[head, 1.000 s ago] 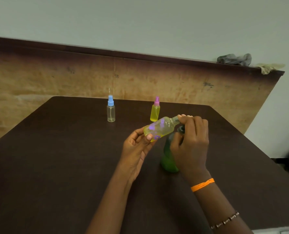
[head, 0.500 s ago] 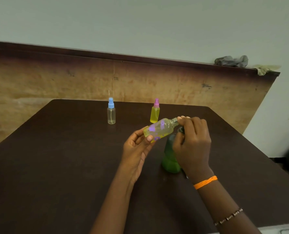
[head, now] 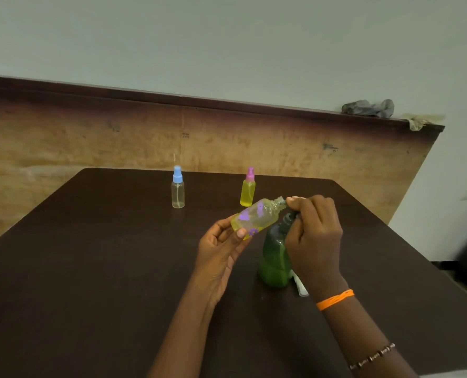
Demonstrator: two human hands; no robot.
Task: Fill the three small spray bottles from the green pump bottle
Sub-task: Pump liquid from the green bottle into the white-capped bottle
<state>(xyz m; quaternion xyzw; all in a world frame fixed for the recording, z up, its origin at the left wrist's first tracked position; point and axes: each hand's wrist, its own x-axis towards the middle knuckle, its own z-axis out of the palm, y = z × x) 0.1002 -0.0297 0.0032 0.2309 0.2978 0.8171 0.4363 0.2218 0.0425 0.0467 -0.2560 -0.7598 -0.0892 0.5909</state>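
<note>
My left hand (head: 221, 246) holds an uncapped small bottle with purple flower prints (head: 257, 216), tilted, its open neck up against the pump spout; it has yellow liquid in its lower part. The green pump bottle (head: 273, 257) stands on the dark table (head: 90, 268). My right hand (head: 314, 233) is curled over the pump head, which it mostly hides. Farther back stand a clear, nearly empty spray bottle with a blue cap (head: 177, 186) and a spray bottle with a pink cap (head: 248, 188) full of yellow liquid.
A small white piece, perhaps the removed sprayer (head: 300, 286), lies on the table right of the green bottle. A wooden panel (head: 281, 143) backs the table, with crumpled cloths (head: 368, 108) on its top ledge. The table's right edge runs diagonally.
Both hands stay at the pump with the tilted bottle; the view has shifted slightly. The white piece beside the green bottle shows more now.
</note>
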